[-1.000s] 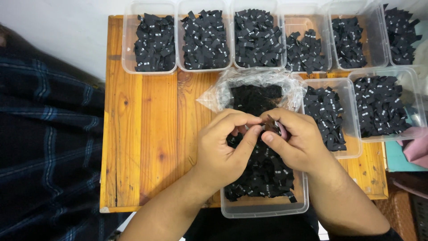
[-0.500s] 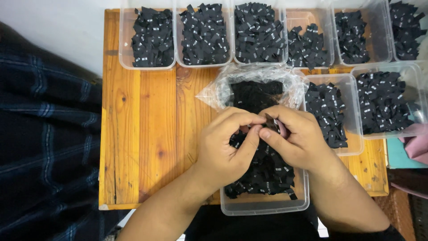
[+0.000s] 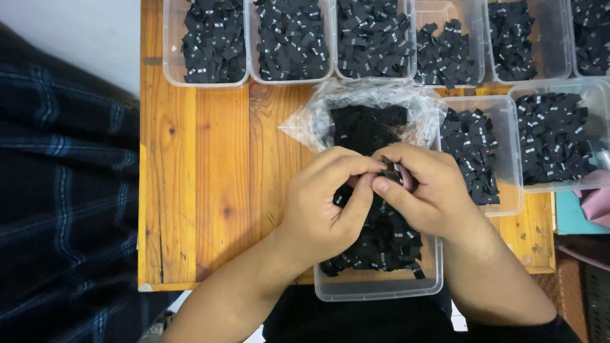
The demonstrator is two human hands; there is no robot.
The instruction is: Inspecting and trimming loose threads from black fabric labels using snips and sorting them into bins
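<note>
The fingers [image 3: 365,166] of the left hand [image 3: 324,206] and those of the right hand [image 3: 427,190] meet tip to tip above a clear plastic container [image 3: 381,287], and they pinch together a small black fabric label [image 3: 389,173]; both hands are closed narrow on it. Only a small edge of this label shows between the fingertips, so its shape is hard to make out, and a thin shiny part near the right forefinger cannot be identified. Under the hands, the container holds a pile of black labels [image 3: 381,244] with small white marks; the hands hide the middle of the pile. Just behind the hands lies an open clear plastic bag [image 3: 375,105] with a dark mass inside, which is too dark to see in detail. To the right of the bag stand two more clear containers [image 3: 508,206] of the same labels, one of them cut off by the right edge. Along the far side of the wooden surface [image 3: 203,190] there is a row of clear tubs [image 3: 206,81], all with black labels, and their far parts are cut off by the top edge. At the left, a dark plaid cloth [image 3: 63,209] fills the view beside the surface. At the right edge, a bit of pink fabric [image 3: 597,203] is only partly seen.
</note>
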